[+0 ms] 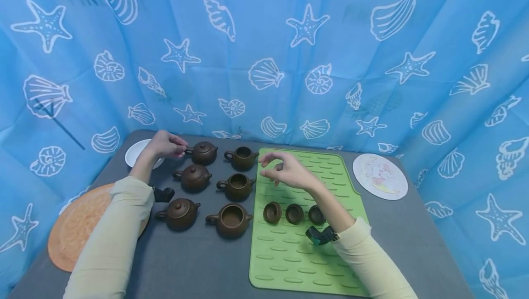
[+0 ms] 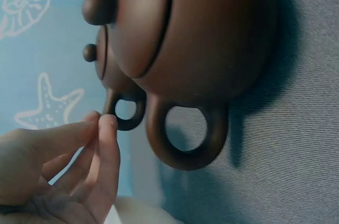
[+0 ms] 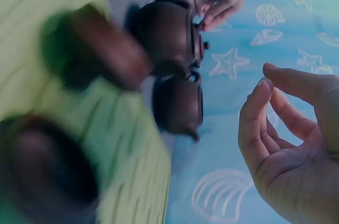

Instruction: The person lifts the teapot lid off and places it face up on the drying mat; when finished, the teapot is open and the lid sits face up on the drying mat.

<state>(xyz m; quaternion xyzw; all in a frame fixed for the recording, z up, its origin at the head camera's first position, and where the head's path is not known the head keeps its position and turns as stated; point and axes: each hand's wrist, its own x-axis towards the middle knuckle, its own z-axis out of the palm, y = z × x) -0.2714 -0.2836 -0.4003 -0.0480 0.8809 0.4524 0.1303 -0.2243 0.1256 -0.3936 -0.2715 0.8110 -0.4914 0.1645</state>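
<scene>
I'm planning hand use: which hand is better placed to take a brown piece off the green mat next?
Right hand, likely: empty, over the green mat near the brown pieces; the left hand is at a lidded teapot.

Far lidded pot (image 1: 203,153): brown, squat, upright, lid seated, knob up, handle left, spout right. Left hand (image 1: 167,145) pinches its handle at the tips. Middle lidded pot (image 1: 194,178) and near lidded pot (image 1: 181,215) likewise upright, lids on. Alongside, three lidless pots: far (image 1: 242,159), middle (image 1: 237,188), near (image 1: 230,222); mouths uncovered, handles left. Right hand (image 1: 290,170) holds nothing, near the far lidless one. Three brown lids (image 1: 294,214) in a row on green mat (image 1: 264,246).
</scene>
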